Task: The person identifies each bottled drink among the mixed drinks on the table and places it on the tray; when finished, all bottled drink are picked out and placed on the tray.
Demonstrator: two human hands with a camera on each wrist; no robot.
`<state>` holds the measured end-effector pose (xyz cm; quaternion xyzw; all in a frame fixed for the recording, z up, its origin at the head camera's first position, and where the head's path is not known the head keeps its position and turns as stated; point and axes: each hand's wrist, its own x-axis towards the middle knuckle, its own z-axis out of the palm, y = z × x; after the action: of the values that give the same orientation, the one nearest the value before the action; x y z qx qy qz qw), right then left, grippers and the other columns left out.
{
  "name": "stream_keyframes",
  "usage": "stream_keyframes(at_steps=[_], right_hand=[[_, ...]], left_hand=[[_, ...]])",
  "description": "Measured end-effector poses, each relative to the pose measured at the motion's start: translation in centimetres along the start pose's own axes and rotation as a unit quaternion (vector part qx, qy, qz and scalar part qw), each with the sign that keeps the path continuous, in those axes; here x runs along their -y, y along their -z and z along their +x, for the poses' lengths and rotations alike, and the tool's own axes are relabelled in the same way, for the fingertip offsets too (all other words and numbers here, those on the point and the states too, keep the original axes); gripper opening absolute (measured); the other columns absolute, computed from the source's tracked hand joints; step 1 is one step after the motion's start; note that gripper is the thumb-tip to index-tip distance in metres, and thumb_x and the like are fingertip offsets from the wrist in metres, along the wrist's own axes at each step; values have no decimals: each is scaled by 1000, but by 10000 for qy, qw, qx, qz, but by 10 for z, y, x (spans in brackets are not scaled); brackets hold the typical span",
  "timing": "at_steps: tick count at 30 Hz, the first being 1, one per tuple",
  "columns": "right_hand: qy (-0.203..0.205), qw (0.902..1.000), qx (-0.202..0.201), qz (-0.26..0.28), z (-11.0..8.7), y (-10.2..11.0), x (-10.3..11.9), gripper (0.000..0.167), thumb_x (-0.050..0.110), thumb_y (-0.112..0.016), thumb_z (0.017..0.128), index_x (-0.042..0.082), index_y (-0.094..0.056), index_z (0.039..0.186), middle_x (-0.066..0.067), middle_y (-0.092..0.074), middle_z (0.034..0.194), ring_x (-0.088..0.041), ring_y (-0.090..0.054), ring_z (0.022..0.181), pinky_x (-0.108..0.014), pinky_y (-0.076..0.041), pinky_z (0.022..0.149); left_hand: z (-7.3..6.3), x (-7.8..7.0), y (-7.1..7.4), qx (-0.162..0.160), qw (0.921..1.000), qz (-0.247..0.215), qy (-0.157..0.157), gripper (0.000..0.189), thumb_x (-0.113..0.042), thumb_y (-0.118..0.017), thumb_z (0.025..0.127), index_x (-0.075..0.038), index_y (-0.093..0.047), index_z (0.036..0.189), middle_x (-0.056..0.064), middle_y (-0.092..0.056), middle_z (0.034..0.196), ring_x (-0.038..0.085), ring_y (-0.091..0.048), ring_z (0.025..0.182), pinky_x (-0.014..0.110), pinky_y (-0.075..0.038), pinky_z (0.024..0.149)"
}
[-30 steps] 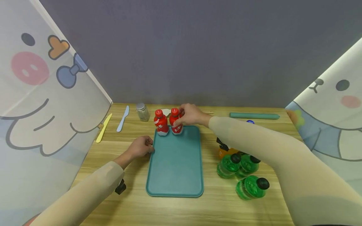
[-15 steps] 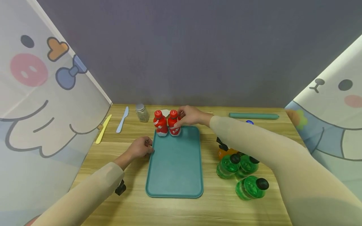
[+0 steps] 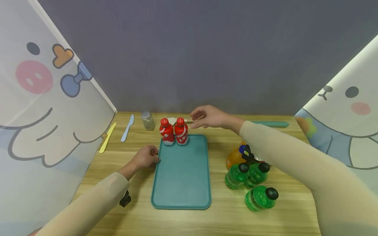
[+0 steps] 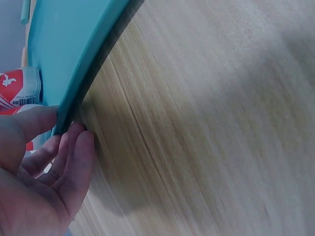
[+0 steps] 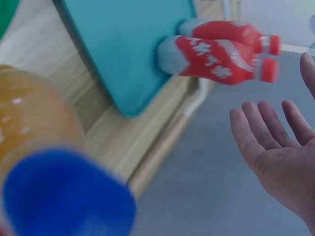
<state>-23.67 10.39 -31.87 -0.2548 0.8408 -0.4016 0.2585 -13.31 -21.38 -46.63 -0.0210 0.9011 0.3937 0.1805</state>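
Observation:
Two red bottles with white bottoms stand side by side at the far left end of a teal tray (image 3: 180,177): a left bottle (image 3: 167,132) and a right bottle (image 3: 181,131). My left hand (image 3: 145,156) pinches the tray's left rim; in the left wrist view the thumb (image 4: 42,118) lies on the rim and the other fingers curl below it. To the right of the bottles, my right hand (image 3: 213,117) hangs in the air with nothing in it. Its fingers (image 5: 266,125) are spread and apart from the bottles in the right wrist view.
Several green bottles (image 3: 260,198) and an orange bottle (image 3: 234,159) with a blue cap (image 5: 69,196) stand right of the tray. Behind lie a white-headed utensil (image 3: 189,121) and a green rod (image 3: 270,124). A glass jar (image 3: 148,121), blue knife (image 3: 127,127) and yellow knife (image 3: 107,137) are at back left.
My right hand has let go of the right red bottle and moved off to the right, its fingers opening. The left hand stays at the tray's rim.

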Motion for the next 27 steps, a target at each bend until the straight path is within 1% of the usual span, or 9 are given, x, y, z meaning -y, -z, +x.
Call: stream_keyframes(at_steps=[3,8,11,14,18,21,24,27], right_hand=[[181,9998,-29,59,-24,9,5,56,32,-79,91,14,-58,140,-8,-62,136,-26,-62,125,-44,-58,95],[568,9983,-132,-30,-70,18,14,54,26,-79,92,12,-58,139,-8,-62,137,-27,-63,125,-46,-55,102],[771,9966,-277,-130,-97,22,17,50,23,-78,93,12,-59,137,-7,-63,136,-26,-63,125,-46,-55,102],[904,9940,-523,-318,-123,26,17,45,22,-77,94,14,-61,135,-4,-64,134,-23,-63,124,-41,-56,99],[1134,9874,-934,-586,-155,28,7,41,18,-76,94,15,-62,132,-1,-65,129,-17,-64,119,-29,-57,95],[1310,9813,-1233,-690,-178,28,-7,42,11,-76,92,14,-62,132,-1,-66,126,-14,-65,115,-24,-56,92],[1270,9773,-1514,-761,-202,26,-21,46,6,-78,90,15,-62,132,-1,-67,124,-10,-66,111,-23,-57,88],[1136,9737,-1787,-845,-224,21,-35,52,3,-81,86,18,-63,131,1,-67,123,-8,-66,108,-22,-57,85]], left_hand=[[0,0,-2,3,10000,-41,23,25,-5,-72,89,3,-61,110,12,-64,88,19,-63,70,32,-56,57],[-2,-1,-2,0,10000,-35,49,26,-5,-73,89,3,-61,110,12,-65,90,20,-64,72,33,-56,57],[-3,0,-1,44,10000,-42,0,27,-5,-73,89,4,-61,111,13,-66,90,20,-65,74,33,-56,58],[-3,1,0,56,10000,-56,5,27,-5,-73,89,4,-61,111,13,-66,90,20,-65,73,33,-57,58],[-4,3,0,38,10000,-58,29,27,-5,-73,88,4,-60,110,12,-66,89,20,-64,73,34,-57,59],[-4,4,0,29,10000,-82,29,27,-5,-73,88,4,-60,110,12,-66,88,20,-64,72,33,-57,58],[-4,2,0,44,9999,-97,-12,26,-4,-73,89,4,-60,109,12,-65,87,19,-63,70,33,-56,57],[-4,0,-1,50,9999,-77,-64,26,-4,-73,89,5,-59,109,12,-65,85,19,-61,68,33,-54,56]])
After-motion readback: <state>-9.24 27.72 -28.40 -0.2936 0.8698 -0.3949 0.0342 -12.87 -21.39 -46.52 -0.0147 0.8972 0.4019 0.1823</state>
